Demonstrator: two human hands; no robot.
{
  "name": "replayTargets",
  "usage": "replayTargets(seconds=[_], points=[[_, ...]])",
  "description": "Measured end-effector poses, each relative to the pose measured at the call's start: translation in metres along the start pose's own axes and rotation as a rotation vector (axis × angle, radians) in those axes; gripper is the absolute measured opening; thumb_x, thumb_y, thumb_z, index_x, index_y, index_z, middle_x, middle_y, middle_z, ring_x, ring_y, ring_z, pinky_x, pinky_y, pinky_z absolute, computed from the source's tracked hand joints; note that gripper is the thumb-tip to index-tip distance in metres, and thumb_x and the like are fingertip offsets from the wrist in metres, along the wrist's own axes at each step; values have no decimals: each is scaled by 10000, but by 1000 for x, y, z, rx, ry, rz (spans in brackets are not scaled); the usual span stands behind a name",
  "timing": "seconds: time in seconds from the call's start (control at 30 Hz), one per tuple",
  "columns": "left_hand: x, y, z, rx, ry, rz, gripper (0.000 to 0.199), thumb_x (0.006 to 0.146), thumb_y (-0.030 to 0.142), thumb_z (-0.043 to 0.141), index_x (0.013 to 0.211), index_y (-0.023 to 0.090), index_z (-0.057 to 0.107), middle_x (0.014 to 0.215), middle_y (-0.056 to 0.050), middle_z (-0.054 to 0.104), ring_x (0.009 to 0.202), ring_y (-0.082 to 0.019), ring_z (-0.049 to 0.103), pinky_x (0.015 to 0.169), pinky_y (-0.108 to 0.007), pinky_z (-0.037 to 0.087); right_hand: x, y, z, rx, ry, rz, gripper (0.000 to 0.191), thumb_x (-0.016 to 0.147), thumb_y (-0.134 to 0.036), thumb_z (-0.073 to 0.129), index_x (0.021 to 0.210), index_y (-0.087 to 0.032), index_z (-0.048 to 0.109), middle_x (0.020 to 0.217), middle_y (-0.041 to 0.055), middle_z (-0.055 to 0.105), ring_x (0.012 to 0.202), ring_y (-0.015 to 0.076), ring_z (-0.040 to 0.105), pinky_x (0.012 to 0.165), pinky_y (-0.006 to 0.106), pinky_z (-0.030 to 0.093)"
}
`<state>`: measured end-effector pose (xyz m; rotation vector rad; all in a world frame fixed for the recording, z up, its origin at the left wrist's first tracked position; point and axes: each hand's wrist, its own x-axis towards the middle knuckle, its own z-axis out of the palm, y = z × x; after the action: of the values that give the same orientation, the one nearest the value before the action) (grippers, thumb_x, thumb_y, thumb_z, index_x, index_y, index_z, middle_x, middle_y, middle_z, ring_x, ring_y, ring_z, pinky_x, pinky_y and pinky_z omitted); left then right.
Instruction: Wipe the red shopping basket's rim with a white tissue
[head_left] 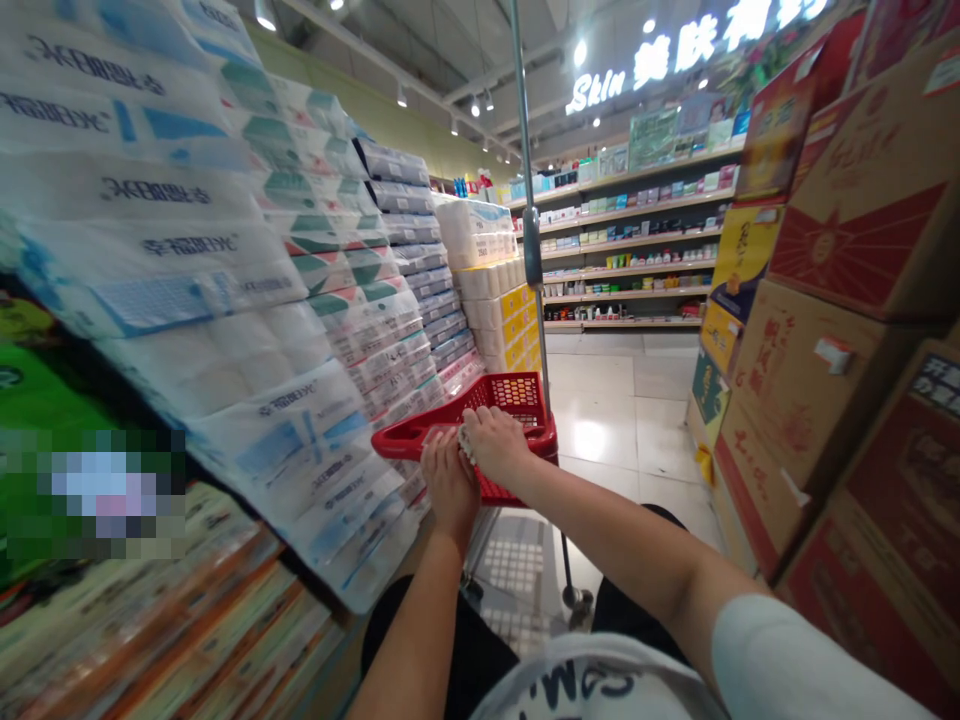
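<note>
Left hand (450, 478) sits at the near side of the red basket (517, 386) of the cart, fingers bent; whether it is closed on anything cannot be determined. Right hand (495, 442) adjoins it, fingers curled over the near side; its grip cannot be confirmed. Pale beaded item (466, 446) lies between both hands. Basket position: ahead of the person, beside stacked wrapped packs (300, 300) on the left. Upright pole (532, 250) rises at the basket's right corner. Stocked shelves (622, 237) stand beyond; stacked cartons (795, 390) line the right.
</note>
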<state>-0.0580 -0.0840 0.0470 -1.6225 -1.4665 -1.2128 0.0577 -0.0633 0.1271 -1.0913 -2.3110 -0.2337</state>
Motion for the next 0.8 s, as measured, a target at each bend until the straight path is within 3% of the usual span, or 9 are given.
replayTargets(seconds=[0.2,0.43,0.53,0.67,0.8], points=[[-5,8,-5,21,-38,18,438,894,270,405,1303,119,456,1260,-169,567,1277,-290,422,1079,-510,290,-1,1,3,30,-74,-52,245,919,-180,403,1102,-138,561,1141,132,566,1055,239,487,909,375,405],[-6,17,-6,34,-35,-2,362,931,236,361,1242,153,527,1257,-126,593,1288,-244,421,1089,-457,283,-39,30,-13,23,-49,-194,206,908,-163,449,1078,-160,566,1099,99,573,996,215,498,886,346,401],[-6,19,-5,42,-45,8,361,936,249,361,1243,165,533,1261,-118,594,1277,-243,435,1085,-456,282,-54,42,-15,45,6,-218,261,907,-180,475,1160,-177,539,1133,91,564,1052,215,481,919,352,379],[-8,19,-4,45,-35,6,362,935,245,363,1248,165,527,1268,-110,591,1269,-243,440,1084,-464,284,-61,44,-12,19,21,-163,347,916,-271,507,1254,-195,488,1169,104,552,1090,229,482,919,363,382],[-10,16,-2,40,-40,0,373,926,241,376,1263,161,512,1283,-117,576,1279,-253,427,1090,-466,277,-49,33,-13,-9,-33,-16,384,942,-484,421,1153,-192,557,1063,121,599,1011,239,552,860,367,427]])
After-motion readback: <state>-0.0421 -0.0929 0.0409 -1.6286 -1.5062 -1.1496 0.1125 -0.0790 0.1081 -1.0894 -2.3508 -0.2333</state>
